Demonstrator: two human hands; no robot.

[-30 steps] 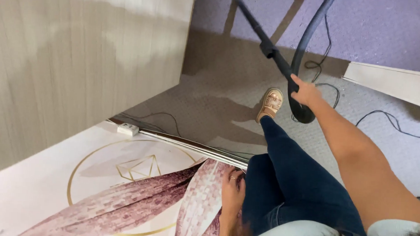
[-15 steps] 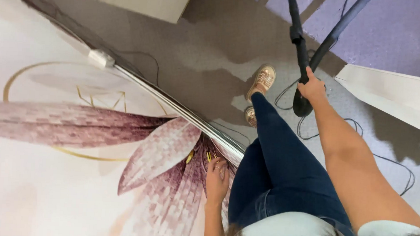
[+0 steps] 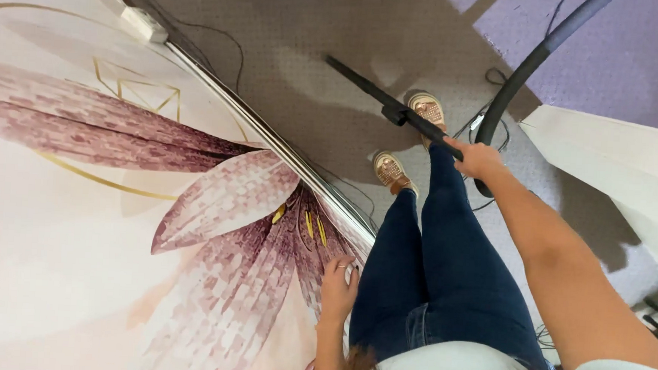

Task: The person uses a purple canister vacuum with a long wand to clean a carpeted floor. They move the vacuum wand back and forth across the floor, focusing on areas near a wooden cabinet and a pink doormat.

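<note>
The right hand (image 3: 479, 160) is closed around a long black vacuum wand (image 3: 393, 109) — its far tip fades into floor shadow, the dark curved hose (image 3: 516, 81) cut off above. The left hand (image 3: 336, 290) rests flat, fingers loose, on a pale panel printed with pink petals (image 3: 192, 215); right arm outstretched over grey carpet (image 3: 314, 34).

The right hand (image 3: 479, 160) reaches forward and down on a nearly straight bare arm, fingers curled shut around the black wand (image 3: 393, 109), gripping it at its near end with the knuckles turned up. The forearm runs back from the wand toward the lower right, where a white short sleeve covers the shoulder. The left hand (image 3: 336, 289) hangs low, well apart from the wand and on its near left, palm down with the fingers spread loosely, a ring on one finger, pressed flat beside the left thigh.
</note>
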